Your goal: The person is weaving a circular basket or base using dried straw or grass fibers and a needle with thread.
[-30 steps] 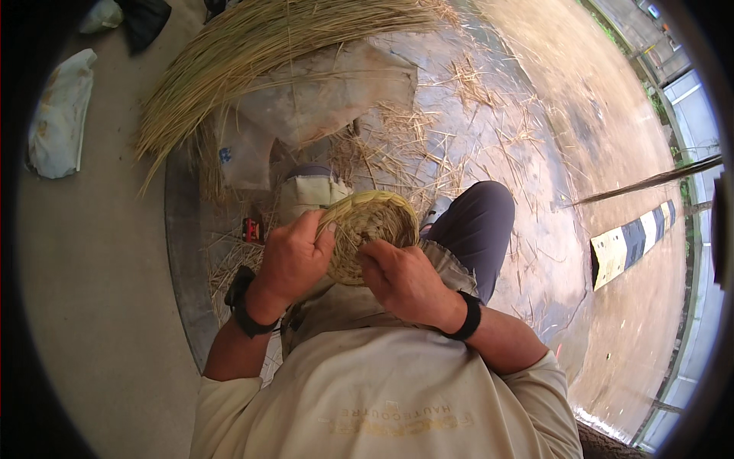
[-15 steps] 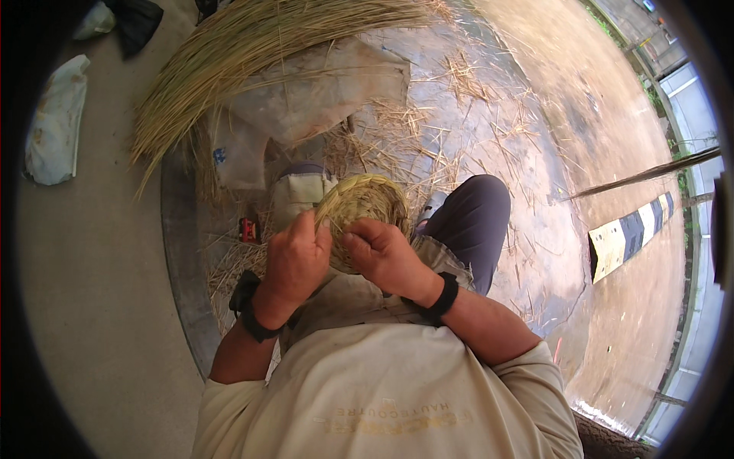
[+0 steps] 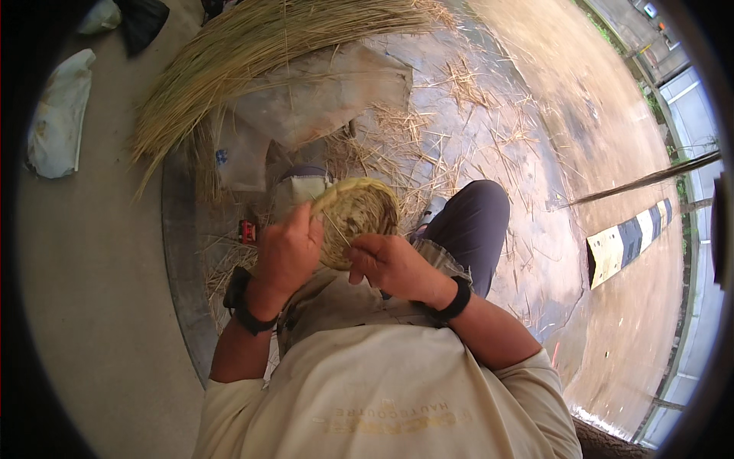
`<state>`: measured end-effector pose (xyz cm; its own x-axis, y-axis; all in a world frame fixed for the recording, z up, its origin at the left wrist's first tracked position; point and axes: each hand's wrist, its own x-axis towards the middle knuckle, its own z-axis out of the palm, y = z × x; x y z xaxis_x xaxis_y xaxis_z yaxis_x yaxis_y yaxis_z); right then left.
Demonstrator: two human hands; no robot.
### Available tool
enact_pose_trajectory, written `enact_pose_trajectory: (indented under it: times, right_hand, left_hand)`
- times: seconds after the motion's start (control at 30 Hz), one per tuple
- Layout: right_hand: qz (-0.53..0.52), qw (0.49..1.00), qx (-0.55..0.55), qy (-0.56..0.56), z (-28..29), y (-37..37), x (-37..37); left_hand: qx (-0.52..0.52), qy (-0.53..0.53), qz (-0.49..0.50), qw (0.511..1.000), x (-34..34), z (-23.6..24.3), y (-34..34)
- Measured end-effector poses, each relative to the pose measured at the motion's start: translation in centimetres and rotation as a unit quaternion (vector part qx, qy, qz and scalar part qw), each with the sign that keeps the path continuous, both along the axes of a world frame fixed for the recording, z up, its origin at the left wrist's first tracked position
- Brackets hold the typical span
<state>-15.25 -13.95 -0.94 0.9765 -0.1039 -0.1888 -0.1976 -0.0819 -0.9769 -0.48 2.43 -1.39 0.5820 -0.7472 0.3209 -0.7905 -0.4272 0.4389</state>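
A round, shallow woven straw basket rests over my lap, its hollow side facing up. My left hand is closed on the basket's left rim, the thumb on the inner side. A thin straw strand crosses the hollow from near my left thumb to my right hand. My right hand is closed, pinching that strand between thumb and fingers at the basket's near right edge. The fingertips partly hide the strand's end. Both wrists wear dark bands.
A large bundle of long straw stalks lies at the far left, beside a plastic sheet. Loose straw bits litter the ground mat. A small red object lies left of my legs. A white bag sits farther left; a black-and-white striped bar lies right.
My right hand has moved right and slightly down, away from my left, and the strand now shows stretched between them. The basket and my left hand have shifted slightly left.
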Motion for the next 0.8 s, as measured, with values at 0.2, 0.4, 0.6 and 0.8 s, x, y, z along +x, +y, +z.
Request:
enact_pose_trajectory:
  times: [0.2, 0.4, 0.6, 0.8]
  right_hand:
    - [-0.031, 0.997, -0.058, -0.043, 0.8, 0.2, 0.8]
    - [-0.072, 0.927, -0.344, -0.134, 3.4, -2.1, -0.5]
    - [-0.067, 0.905, -0.418, -0.045, 4.1, -3.3, 3.6]
    - [-0.108, 0.958, -0.245, -0.106, 2.7, -6.6, 6.3]
  left_hand:
    - [0.026, -0.004, -0.094, 0.995, -0.6, 2.1, -0.6]
    - [0.014, -0.097, -0.182, 0.978, 1.2, 2.2, -0.5]
    - [0.055, -0.147, -0.258, 0.953, 0.2, 2.4, -1.7]
    - [0.049, -0.168, -0.266, 0.948, -0.5, 2.9, -2.0]
